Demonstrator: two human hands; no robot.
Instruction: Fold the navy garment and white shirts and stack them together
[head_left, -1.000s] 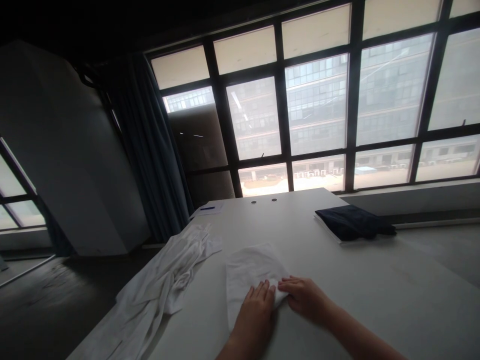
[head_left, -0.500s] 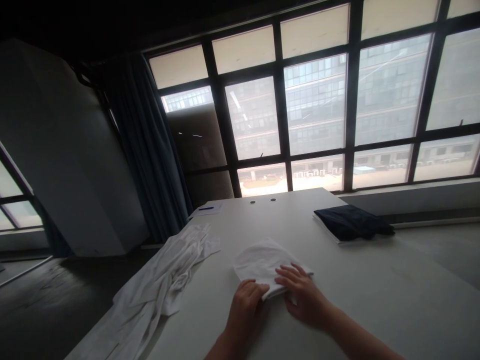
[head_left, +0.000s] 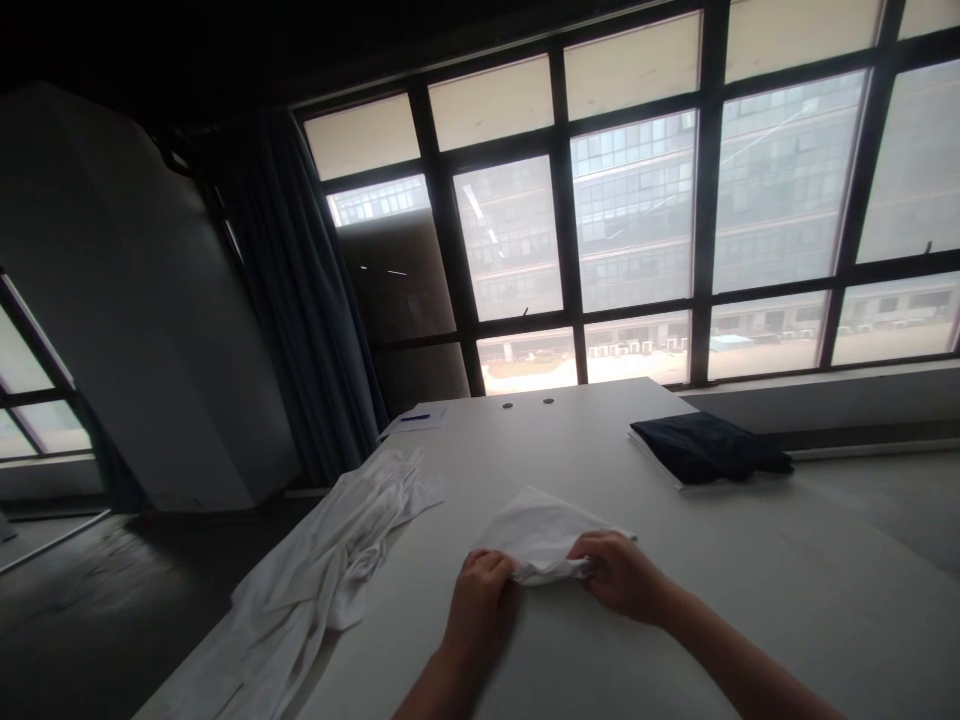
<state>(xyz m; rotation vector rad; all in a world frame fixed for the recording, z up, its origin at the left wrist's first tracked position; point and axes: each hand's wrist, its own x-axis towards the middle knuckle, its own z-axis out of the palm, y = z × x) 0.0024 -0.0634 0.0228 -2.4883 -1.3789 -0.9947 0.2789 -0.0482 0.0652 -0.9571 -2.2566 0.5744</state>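
A folded white cloth garment [head_left: 536, 525] lies on the white table [head_left: 480, 660] in front of me, narrowing to a point at its far end. My left hand [head_left: 484, 590] is closed on its near left corner. On the near right side, my right hand [head_left: 619, 575] has its fingers curled over the edge and grips it. Between the hands the near edge is bunched and slightly rolled. My fingertips are partly hidden by the fabric and by the hands themselves.
Crumpled white garments [head_left: 330, 560] lie along the table's left edge. A dark folded garment [head_left: 705, 445] rests on something white at the right. Paper with a blue pen [head_left: 415, 417] lies at the far left corner. Windows and a blue curtain [head_left: 315, 300] stand behind.
My right hand has gone from lying spread on the white garment to gripping its near edge. That edge is now bunched up. My left hand has shifted slightly left.
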